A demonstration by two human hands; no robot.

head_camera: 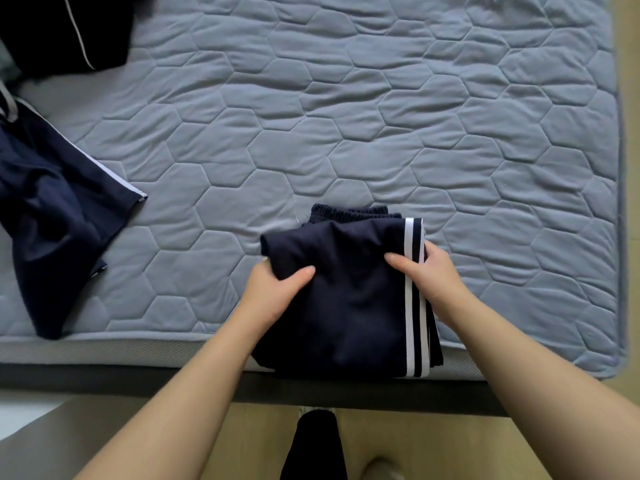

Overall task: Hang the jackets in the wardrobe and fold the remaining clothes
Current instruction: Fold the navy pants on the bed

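Note:
A pair of navy track pants [349, 306] with white side stripes lies folded into a thick bundle at the near edge of the bed, its elastic waistband at the far end. My left hand [273, 289] grips the bundle's left edge, thumb on top. My right hand [429, 275] grips the striped right edge, thumb across the stripes. A second navy garment [52, 216] with a white stripe lies spread out and unfolded at the left side of the bed.
The bed has a grey quilted mattress cover [381, 116] with a hexagon pattern. A black garment with a thin white line [62, 29] lies at the far left corner. Wooden floor and my legs [315, 445] show below the bed's front edge.

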